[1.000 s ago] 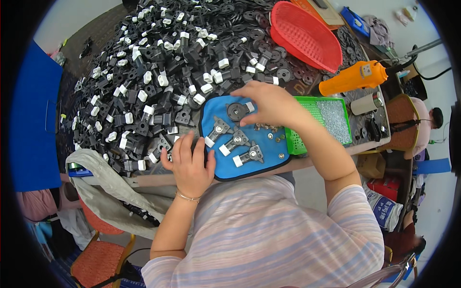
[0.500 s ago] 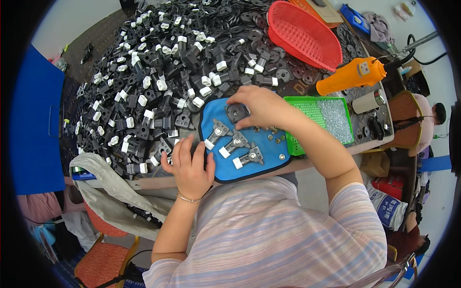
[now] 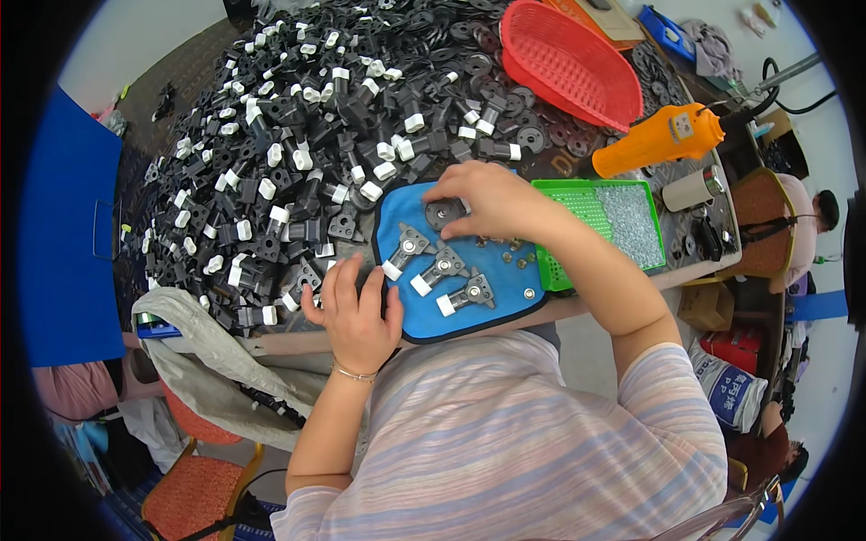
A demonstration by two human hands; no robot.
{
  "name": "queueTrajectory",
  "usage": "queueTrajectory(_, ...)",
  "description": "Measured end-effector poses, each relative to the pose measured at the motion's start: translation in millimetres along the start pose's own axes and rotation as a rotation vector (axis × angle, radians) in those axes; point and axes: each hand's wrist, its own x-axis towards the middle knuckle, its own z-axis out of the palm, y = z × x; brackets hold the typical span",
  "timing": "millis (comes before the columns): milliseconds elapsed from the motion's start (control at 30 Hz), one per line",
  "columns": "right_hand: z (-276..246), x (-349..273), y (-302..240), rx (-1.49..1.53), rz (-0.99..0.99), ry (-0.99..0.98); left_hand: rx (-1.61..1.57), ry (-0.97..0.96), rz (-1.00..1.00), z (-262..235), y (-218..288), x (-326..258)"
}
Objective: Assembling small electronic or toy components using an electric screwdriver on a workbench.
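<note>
Our right hand point(image 3: 494, 204) has slid over the disc's white end, its fingers pinching the disc point(image 3: 440, 215) at the mat's point(image 3: 417, 316) eleven o'clock, seemingly steadying it; our left hand point(image 3: 357, 316) lies spread at eight.

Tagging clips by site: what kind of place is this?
Probably an assembly workshop: a heap of black and white parts spreads over the table, three matching pieces lie on a blue mat, and what looks like an orange power screwdriver is at the right.
</note>
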Motion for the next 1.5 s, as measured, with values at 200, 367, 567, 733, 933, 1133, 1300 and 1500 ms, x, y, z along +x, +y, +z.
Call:
queueTrajectory(200, 2, -1, 0, -0.03, -0.028, -0.017, -0.005, 0.003, 0.004, 0, 0, 0)
queueTrajectory(367, 0, -2, -3, -0.082, 0.004, 0.0, -0.011, 0.004, 0.001, 0, 0, 0)
queueTrajectory(567, -1, -2, -3, -0.121, -0.013, 0.023, -0.015, 0.01, 0.003, -1, 0, 0)
queueTrajectory(733, -2, -2, -5, -0.119, 0.008, -0.018, -0.02, 0.009, -0.003, 0, 0, 1)
queueTrajectory(933, -1, -4, -4, -0.129, 0.015, -0.029, -0.025, 0.001, 0.001, 0, 0, 2)
queueTrajectory(1133, -24, -10, 29, -0.07, 0.262, 0.295, -0.022, 0.014, -0.004, 1, -2, -2)
queueTrajectory(1300, -13, -22, 78, -0.623, 0.382, 0.413, -0.017, 0.013, 0.007, 0, 0, 0)
queueTrajectory(1500, -15, -18, 89, -0.493, 0.457, 0.395, -0.01, 0.005, 0.011, 0, -1, 1)
